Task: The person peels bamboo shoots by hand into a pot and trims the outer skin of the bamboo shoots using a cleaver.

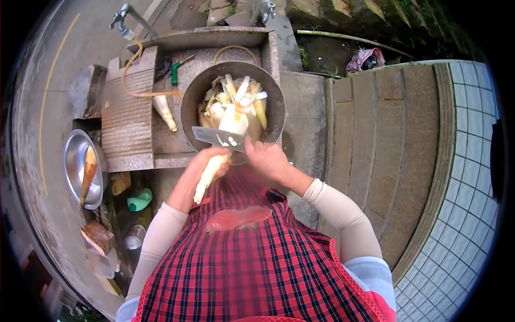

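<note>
My left hand (194, 176) is closed around a pale, peeled shoot (209, 174), whose narrow end points down toward my apron. Its upper end lies at the near rim of a large round metal pot (189, 107). In my right hand (266, 160) is a cleaver (217, 137), its wide blade lying across the near side of the pot, with small white bits on it. The blade is just above my left hand. Cut white and yellowish pieces (244, 94) fill much of the pot. Another whole shoot (164, 112) lies left of the pot in the stone sink.
A ridged stone washboard (127, 110), a green-handled tool (175, 74) and a hose (127, 75) from a tap are at the left. Below stand a metal basin (74, 161) and a green container (140, 200). Stone steps (390, 123) lie at the right.
</note>
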A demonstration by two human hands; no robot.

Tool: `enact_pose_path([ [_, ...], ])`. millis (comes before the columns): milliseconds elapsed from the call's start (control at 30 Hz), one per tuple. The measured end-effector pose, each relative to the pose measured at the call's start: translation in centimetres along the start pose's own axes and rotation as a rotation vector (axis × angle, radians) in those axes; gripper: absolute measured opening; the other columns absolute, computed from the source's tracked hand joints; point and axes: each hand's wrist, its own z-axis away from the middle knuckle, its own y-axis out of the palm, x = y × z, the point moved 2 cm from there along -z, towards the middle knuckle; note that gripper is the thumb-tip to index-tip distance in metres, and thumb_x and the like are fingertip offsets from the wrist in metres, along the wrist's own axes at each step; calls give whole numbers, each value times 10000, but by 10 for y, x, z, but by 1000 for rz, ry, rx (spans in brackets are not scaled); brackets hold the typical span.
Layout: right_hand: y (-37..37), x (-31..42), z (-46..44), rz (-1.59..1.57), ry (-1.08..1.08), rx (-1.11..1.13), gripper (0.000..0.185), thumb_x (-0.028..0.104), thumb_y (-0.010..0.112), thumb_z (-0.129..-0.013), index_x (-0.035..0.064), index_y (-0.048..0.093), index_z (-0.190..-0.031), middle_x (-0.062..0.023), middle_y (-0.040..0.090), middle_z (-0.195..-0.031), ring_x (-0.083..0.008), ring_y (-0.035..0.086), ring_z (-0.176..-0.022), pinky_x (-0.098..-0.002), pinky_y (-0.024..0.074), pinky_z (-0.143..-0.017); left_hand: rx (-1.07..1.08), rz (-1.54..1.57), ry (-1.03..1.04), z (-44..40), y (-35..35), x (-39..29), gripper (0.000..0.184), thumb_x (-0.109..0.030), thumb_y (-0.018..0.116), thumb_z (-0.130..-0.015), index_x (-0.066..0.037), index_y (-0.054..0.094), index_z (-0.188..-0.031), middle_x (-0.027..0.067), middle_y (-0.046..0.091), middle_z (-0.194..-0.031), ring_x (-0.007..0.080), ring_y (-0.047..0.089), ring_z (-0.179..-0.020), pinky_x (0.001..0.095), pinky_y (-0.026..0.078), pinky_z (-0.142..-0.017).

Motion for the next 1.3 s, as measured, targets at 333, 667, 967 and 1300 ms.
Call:
enact_pose_path([
  [333, 25, -14, -10, 94, -13, -31, 344, 105, 510, -765, -67, 541, -1061, -78, 573, -622, -191, 587, -481, -321, 464, -422, 71, 88, -71, 0, -3, -8, 349, -138, 590, -852, -7, 387, -1104, 177, 507, -824, 150, 494, -529, 227, 407, -394],
  [667, 41, -81, -78, -600, 698, 571, 255, 93, 449, -783, -4, 650, -906, -220, 655, -920, -376, 639, -879, -445, 511, -758, -3, -30, 21, 4, -18, 2, 392, -136, 597, -842, 24, 380, -1126, 166, 523, -811, 146, 499, -533, 237, 415, -401],
  [967, 35, -58, -33, -313, 412, 182, 153, 88, 466, -777, -1, 571, -843, -222, 635, -699, -395, 638, -661, -477, 509, -606, -115, -172, -14, -13, -19, -8, 474, -272, 595, -863, 47, 426, -1171, 203, 596, -860, 286, 646, -711, 354, 566, -571],
  [1300, 33, -38, -22, -7, 102, 17, 300, 114, 489, -786, -46, 548, -1033, -94, 595, -623, -215, 611, -508, -349, 478, -443, -249, -609, 193, -34, 15, -21, 441, -189, 719, -760, -11, 480, -1086, 103, 582, -818, 202, 599, -567, 318, 511, -381],
])
